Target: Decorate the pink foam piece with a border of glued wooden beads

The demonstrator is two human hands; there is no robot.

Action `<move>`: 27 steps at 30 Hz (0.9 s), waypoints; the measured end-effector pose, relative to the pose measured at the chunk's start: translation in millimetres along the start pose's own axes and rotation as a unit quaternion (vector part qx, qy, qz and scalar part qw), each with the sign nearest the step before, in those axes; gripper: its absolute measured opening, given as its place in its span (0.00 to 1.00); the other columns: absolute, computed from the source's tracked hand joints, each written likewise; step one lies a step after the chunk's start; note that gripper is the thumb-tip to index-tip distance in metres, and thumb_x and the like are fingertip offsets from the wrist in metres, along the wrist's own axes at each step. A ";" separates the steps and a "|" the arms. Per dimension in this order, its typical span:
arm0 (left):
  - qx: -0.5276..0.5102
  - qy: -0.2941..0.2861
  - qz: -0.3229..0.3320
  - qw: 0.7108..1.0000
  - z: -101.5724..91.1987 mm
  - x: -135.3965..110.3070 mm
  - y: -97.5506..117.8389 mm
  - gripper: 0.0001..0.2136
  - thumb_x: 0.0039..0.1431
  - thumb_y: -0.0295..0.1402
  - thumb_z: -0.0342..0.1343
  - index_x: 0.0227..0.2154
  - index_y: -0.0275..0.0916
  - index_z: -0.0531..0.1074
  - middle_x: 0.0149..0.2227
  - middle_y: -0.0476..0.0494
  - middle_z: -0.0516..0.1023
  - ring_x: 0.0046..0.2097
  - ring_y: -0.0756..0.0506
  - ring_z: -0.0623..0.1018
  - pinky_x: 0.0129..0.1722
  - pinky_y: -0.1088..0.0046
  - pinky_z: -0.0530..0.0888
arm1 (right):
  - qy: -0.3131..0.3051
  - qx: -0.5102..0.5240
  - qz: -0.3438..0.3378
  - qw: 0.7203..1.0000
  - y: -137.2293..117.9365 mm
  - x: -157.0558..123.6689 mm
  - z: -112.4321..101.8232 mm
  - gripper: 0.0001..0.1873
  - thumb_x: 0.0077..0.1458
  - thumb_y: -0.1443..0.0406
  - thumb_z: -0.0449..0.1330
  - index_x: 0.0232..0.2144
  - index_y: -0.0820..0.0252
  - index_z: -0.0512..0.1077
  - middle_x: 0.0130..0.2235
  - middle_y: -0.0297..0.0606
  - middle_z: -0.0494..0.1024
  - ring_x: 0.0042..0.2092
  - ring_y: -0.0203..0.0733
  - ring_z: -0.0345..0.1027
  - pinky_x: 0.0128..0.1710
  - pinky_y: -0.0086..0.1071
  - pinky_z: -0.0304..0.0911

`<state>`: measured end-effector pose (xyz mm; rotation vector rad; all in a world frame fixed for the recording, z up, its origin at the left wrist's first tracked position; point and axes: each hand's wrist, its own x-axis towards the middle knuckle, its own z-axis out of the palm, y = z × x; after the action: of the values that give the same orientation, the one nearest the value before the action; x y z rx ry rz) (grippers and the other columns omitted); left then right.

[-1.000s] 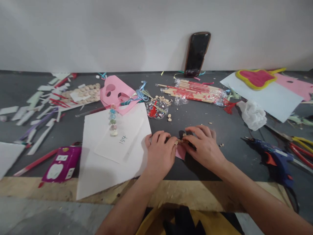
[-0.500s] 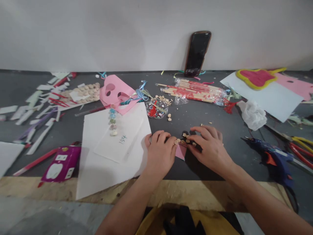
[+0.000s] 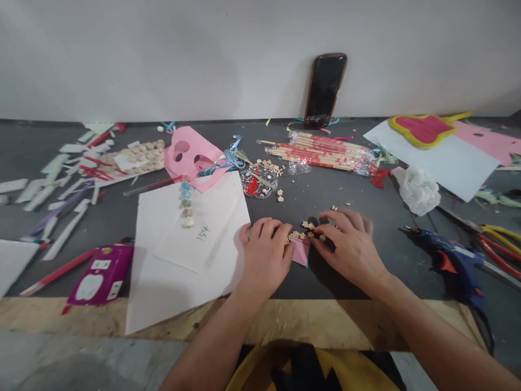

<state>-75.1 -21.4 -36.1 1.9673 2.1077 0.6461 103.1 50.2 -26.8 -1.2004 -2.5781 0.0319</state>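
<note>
My left hand (image 3: 266,254) rests knuckles-up on the dark table, its fingers curled and pressed onto a small pink piece (image 3: 302,253) with tiny wooden beads (image 3: 296,235) along its top. My right hand (image 3: 350,247) lies just right of it, fingertips pinched at the same row of beads on a small black shape (image 3: 313,221). A few loose beads (image 3: 334,208) lie just beyond my right fingers.
White paper sheets (image 3: 183,250) lie left of my hands, with a stack of coloured beads (image 3: 186,203). A dish of googly eyes (image 3: 260,182), wrapped sticks (image 3: 321,152), a phone (image 3: 324,89) against the wall, a blue glue gun (image 3: 451,260), pliers (image 3: 494,239), a purple box (image 3: 100,274) and paper scraps surround them.
My right hand has drawn slightly to the right, uncovering more of the beads and the black shape. The left hand has hardly moved.
</note>
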 end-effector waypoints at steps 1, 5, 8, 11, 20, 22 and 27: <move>-0.001 -0.001 0.000 1.000 -0.2 -0.3 0.1 0.10 0.60 0.34 0.53 0.45 0.45 0.70 0.46 0.45 0.74 0.54 0.40 0.67 0.53 0.53 0.55 | 0.002 -0.002 0.003 1.000 -0.1 0.0 0.7 0.08 0.55 0.59 0.60 0.31 0.55 0.76 0.47 0.40 0.76 0.52 0.53 0.60 0.49 0.47 0.53; -0.007 -0.006 0.002 1.000 -1.2 -1.0 0.1 0.11 0.59 0.33 0.53 0.45 0.47 0.70 0.47 0.45 0.73 0.54 0.40 0.67 0.54 0.53 0.55 | 0.002 0.004 0.012 1.000 -0.7 1.4 4.3 0.08 0.56 0.59 0.60 0.31 0.55 0.77 0.47 0.39 0.76 0.52 0.53 0.60 0.48 0.47 0.53; -0.007 -0.008 0.002 1.000 -1.4 -0.8 -0.1 0.11 0.59 0.33 0.53 0.44 0.47 0.71 0.47 0.45 0.73 0.54 0.40 0.67 0.54 0.52 0.55 | 0.007 0.015 0.017 1.000 -1.9 1.8 4.8 0.06 0.55 0.62 0.60 0.29 0.54 0.76 0.46 0.38 0.77 0.52 0.51 0.60 0.48 0.45 0.53; -0.005 -0.008 0.002 1.000 -1.2 -0.4 -0.2 0.09 0.60 0.34 0.53 0.43 0.46 0.71 0.48 0.45 0.73 0.54 0.40 0.67 0.53 0.52 0.55 | 0.017 0.024 0.016 0.999 -3.7 0.4 2.2 0.05 0.54 0.62 0.60 0.28 0.54 0.75 0.46 0.37 0.77 0.52 0.50 0.60 0.49 0.45 0.53; -0.008 -0.010 0.004 1.000 -0.7 -1.6 -0.8 0.09 0.61 0.35 0.51 0.43 0.47 0.71 0.47 0.46 0.73 0.54 0.40 0.67 0.53 0.52 0.55 | -0.020 0.027 -0.005 0.999 -7.8 0.0 1.7 0.08 0.57 0.61 0.57 0.30 0.55 0.75 0.48 0.39 0.76 0.53 0.51 0.59 0.48 0.47 0.52; -0.008 -0.011 0.003 1.000 -0.6 -1.4 -1.0 0.09 0.61 0.34 0.52 0.43 0.48 0.72 0.47 0.46 0.73 0.54 0.40 0.67 0.53 0.51 0.55 | -0.022 0.027 -0.007 0.999 -7.8 1.9 3.2 0.08 0.58 0.60 0.57 0.31 0.55 0.76 0.48 0.39 0.75 0.53 0.51 0.59 0.48 0.47 0.53; -0.011 -0.013 0.010 1.000 -1.5 -1.0 -0.9 0.11 0.60 0.33 0.52 0.44 0.48 0.72 0.48 0.43 0.72 0.54 0.39 0.67 0.54 0.51 0.54 | -0.020 0.028 -0.009 0.999 -7.1 4.3 4.4 0.08 0.57 0.60 0.58 0.32 0.55 0.76 0.48 0.40 0.76 0.53 0.52 0.59 0.49 0.48 0.53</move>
<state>-76.4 -22.7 -35.3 1.9771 2.0586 0.6416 94.0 49.3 -28.9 -1.1689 -2.6031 0.1232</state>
